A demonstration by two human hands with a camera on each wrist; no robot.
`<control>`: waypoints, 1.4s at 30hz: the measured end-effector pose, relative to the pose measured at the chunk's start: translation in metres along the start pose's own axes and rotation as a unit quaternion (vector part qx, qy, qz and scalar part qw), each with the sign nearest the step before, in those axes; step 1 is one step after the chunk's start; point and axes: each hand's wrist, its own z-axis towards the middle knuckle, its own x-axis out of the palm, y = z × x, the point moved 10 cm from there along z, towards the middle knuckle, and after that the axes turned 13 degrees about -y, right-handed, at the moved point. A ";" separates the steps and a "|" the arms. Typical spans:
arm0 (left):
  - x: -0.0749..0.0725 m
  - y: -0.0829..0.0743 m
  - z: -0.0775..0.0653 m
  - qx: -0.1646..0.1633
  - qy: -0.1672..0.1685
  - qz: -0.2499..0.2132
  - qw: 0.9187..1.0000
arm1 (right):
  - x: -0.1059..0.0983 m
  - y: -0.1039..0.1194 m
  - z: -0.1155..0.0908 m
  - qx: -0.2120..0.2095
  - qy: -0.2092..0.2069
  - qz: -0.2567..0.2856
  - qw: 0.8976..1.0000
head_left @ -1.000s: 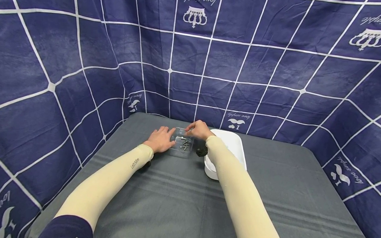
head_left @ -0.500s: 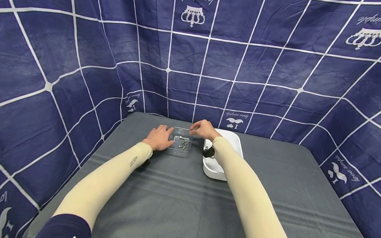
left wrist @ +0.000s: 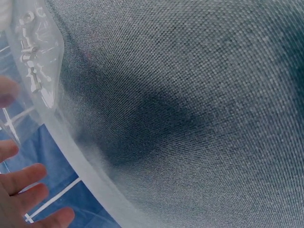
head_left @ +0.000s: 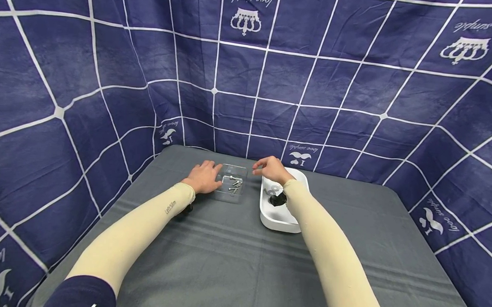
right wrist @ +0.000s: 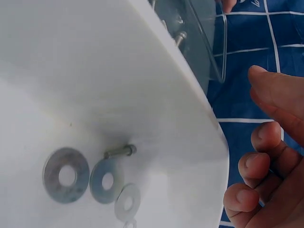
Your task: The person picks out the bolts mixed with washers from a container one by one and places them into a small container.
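My left hand point(head_left: 205, 178) rests at the left side of a clear plastic box point(head_left: 228, 198), thumb and fingers spread along its edge. Several metal bolts point(head_left: 235, 184) lie inside this box. To its right stands a white tray point(head_left: 280, 226) with rounded corners. Over the tray's far left rim hovers my right hand point(head_left: 271, 169), its fingers loosely bent and nothing between them. In the right wrist view, a large washer point(right wrist: 51, 178), smaller washers and one bolt point(right wrist: 119, 151) lie on the tray's floor. My right forearm hides part of the tray.
Both containers stand near the back of a table covered in grey cloth point(head_left: 209, 260). A blue curtain point(head_left: 338, 84) with white grid lines hangs behind the table and on both sides.
My right hand has moved right, away from the clear box to the tray's rim, uncovering the washers in the head view. The left hand stays at the box.
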 end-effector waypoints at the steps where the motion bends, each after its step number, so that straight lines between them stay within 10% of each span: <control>1: 0.000 0.000 0.000 0.000 0.000 0.001 1.000 | -0.001 -0.001 0.000 0.000 -0.002 0.000 1.000; 16: -0.005 -0.005 0.003 0.008 -0.026 -0.005 1.000 | -0.021 -0.016 -0.009 0.008 -0.018 0.000 1.000; 42: -0.011 -0.059 0.027 0.036 -0.043 -0.023 0.998 | -0.043 -0.049 -0.030 0.045 -0.014 -0.015 0.999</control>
